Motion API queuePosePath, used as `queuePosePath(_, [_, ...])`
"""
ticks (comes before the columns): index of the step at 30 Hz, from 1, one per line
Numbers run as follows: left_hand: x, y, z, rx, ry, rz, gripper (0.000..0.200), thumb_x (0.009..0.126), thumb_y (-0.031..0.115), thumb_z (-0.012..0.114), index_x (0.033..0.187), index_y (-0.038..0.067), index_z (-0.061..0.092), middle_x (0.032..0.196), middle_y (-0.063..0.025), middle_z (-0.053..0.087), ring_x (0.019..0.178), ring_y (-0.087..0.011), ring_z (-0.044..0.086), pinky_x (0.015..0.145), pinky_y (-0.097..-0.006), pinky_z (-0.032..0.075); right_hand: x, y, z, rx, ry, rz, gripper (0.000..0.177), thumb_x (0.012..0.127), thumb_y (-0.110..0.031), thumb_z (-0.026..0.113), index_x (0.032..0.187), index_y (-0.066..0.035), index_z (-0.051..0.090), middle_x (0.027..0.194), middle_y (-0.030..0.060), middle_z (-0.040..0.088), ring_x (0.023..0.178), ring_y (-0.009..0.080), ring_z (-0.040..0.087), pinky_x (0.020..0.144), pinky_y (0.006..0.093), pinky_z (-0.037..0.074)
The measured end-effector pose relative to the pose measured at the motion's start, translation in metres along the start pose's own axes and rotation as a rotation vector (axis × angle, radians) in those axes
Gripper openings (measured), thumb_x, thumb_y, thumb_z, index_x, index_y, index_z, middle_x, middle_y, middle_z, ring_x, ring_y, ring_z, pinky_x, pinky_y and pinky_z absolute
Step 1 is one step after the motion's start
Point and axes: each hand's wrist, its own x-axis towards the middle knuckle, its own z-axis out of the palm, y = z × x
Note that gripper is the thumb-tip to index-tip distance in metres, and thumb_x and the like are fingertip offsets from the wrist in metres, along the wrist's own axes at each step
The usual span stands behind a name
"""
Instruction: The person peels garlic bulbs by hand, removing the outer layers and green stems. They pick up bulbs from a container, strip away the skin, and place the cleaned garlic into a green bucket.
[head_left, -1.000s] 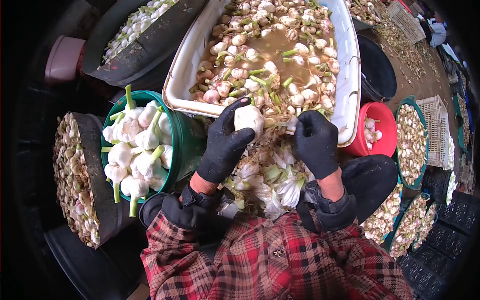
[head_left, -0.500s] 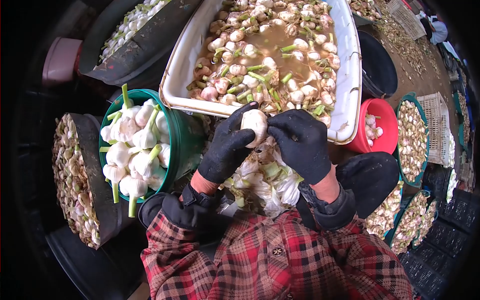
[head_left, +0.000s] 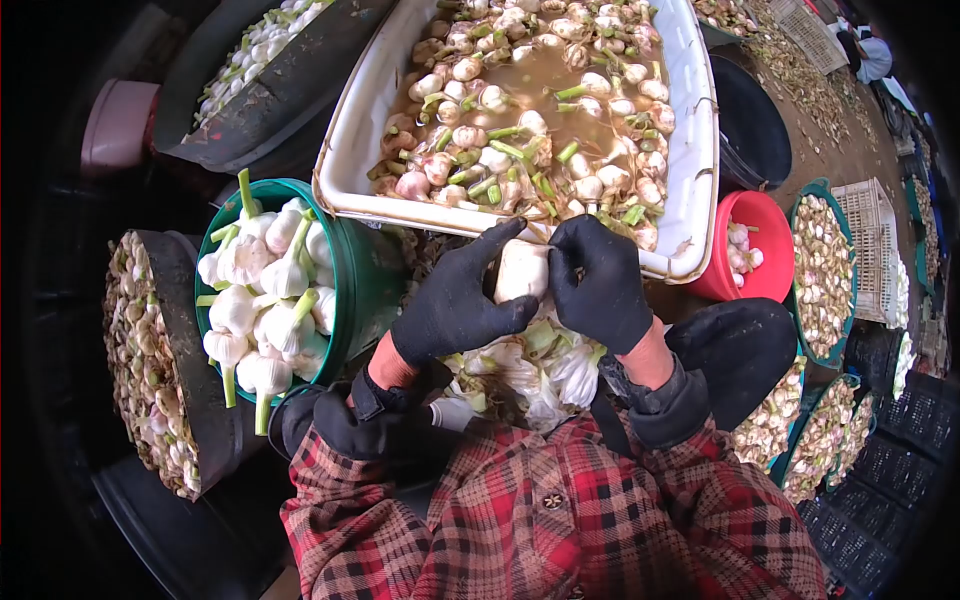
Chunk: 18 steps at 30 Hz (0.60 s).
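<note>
Both my hands wear black gloves and meet on one white garlic bulb (head_left: pixel 521 271) just below the near rim of the white tub (head_left: pixel 350 150). My left hand (head_left: pixel 455 300) cups the bulb from the left, thumb under it. From the right, my right hand (head_left: pixel 598 280) pinches the bulb's skin with its fingertips. Under my hands lies a heap of peeled garlic skins and stalk scraps (head_left: pixel 535 365) in my lap. The tub holds brown water with several unpeeled garlic bulbs (head_left: pixel 520 110) floating in it.
A green bucket (head_left: pixel 355 275) at my left is full of peeled white garlic with green stems. A red bowl (head_left: pixel 760 235) sits right of the tub. Black tubs, green basins of garlic scraps (head_left: pixel 825 280) and white crates (head_left: pixel 880 250) crowd both sides. A person sits far top right.
My right hand came in from the right edge of the tub and closed on the bulb. Both hands then drew slightly nearer my body, and the bulb turned in my left hand.
</note>
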Motion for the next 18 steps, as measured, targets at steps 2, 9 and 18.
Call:
queuePosePath(2, [-0.001,0.004,-0.001,0.006,-0.03,0.039,0.078,0.075,0.022,0.074,0.141,-0.001,0.039,0.121,-0.0134,0.058,0.108,-0.0178,0.055,0.095,-0.0343,0.045,0.0,0.0,-0.002,0.077,-0.022,0.083,0.008,0.079,-0.002,0.061,0.085,-0.002,0.055,0.077,0.0156,0.061,0.069,0.0322,0.062,0.061,0.0377,0.049])
queuePosePath(9, [0.004,-0.01,0.011,-0.118,0.083,0.13,0.074,0.077,0.021,0.073,0.139,-0.001,0.04,0.121,-0.0143,0.057,0.109,-0.019,0.054,0.097,-0.0341,0.043,-0.001,-0.008,-0.009,0.416,-0.005,0.22,0.01,0.082,-0.003,0.065,0.091,0.0,0.062,0.075,0.0158,0.063,0.065,0.026,0.063,0.061,0.0331,0.048])
queuePosePath(18, [0.002,0.005,0.016,-0.002,0.209,0.039,0.047,0.074,0.019,0.075,0.111,-0.003,0.056,0.103,-0.0139,0.062,0.092,-0.0201,0.062,0.081,-0.033,0.05,-0.005,0.0,-0.002,0.227,-0.039,0.257,0.01,0.08,-0.006,0.065,0.086,0.002,0.063,0.074,0.0176,0.064,0.064,0.0271,0.063,0.062,0.0355,0.048])
